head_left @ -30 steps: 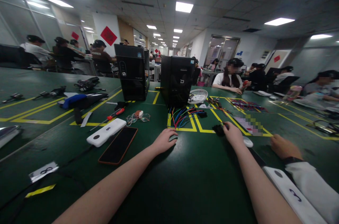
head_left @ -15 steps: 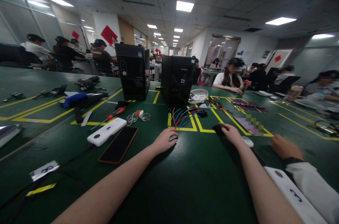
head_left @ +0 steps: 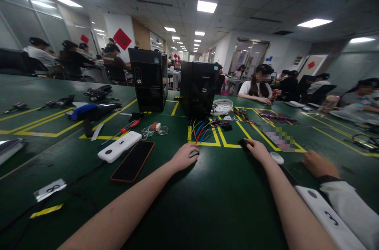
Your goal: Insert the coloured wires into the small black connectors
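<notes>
My left hand [head_left: 186,156] rests on the green table. Its fingers are bent and its thumb lies apart from them, with a greyish patch in the gap that I cannot identify. Just beyond its fingertips lies a fan of red, blue and green wires [head_left: 204,128], with a black connector [head_left: 226,127] at the right end. My right hand [head_left: 257,150] pinches a small black piece [head_left: 244,143] low over the table, by a yellow tape line. It is too dark and small to tell its kind. Behind the wires stands a black computer tower [head_left: 204,88].
A second computer tower [head_left: 148,80] stands left. Nearby lie a phone [head_left: 133,162], a white power strip [head_left: 120,147], a red-handled screwdriver [head_left: 130,125] and glasses [head_left: 161,130]. A white basket [head_left: 222,107] sits behind. At right are a co-worker's hand [head_left: 321,165] and another strip [head_left: 328,214].
The black piece in my right hand looks flatter and less of it shows; that hand has shifted very slightly. My left hand and the wires stay put.
</notes>
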Available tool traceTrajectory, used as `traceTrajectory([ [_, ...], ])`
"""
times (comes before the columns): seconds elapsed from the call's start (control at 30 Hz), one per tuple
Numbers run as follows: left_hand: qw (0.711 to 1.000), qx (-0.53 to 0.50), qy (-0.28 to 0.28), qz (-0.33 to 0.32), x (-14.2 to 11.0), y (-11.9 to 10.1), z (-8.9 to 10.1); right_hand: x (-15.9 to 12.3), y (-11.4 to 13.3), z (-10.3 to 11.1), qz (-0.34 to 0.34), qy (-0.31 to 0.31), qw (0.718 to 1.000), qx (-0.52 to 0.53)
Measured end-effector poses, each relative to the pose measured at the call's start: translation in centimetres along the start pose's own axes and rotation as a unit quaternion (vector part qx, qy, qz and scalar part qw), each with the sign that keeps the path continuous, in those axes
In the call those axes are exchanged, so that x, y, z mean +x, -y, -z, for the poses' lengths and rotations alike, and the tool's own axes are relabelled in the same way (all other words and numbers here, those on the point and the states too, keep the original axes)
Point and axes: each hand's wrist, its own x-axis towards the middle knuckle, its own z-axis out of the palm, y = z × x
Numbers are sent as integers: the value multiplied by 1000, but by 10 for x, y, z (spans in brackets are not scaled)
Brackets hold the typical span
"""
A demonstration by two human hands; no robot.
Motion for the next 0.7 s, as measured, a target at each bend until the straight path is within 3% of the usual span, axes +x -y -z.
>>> traceTrajectory([
  [0.33,1000,6,4,0,0,-1,1,7,5,3,-32,44,998,-33],
  [0.5,1000,6,0,-5,0,2,-1,-1,9,6,-82,87,992,36],
  [0.7,1000,8,-1,-10,0,3,-2,-1,0,15,-129,-31,991,-7],
])
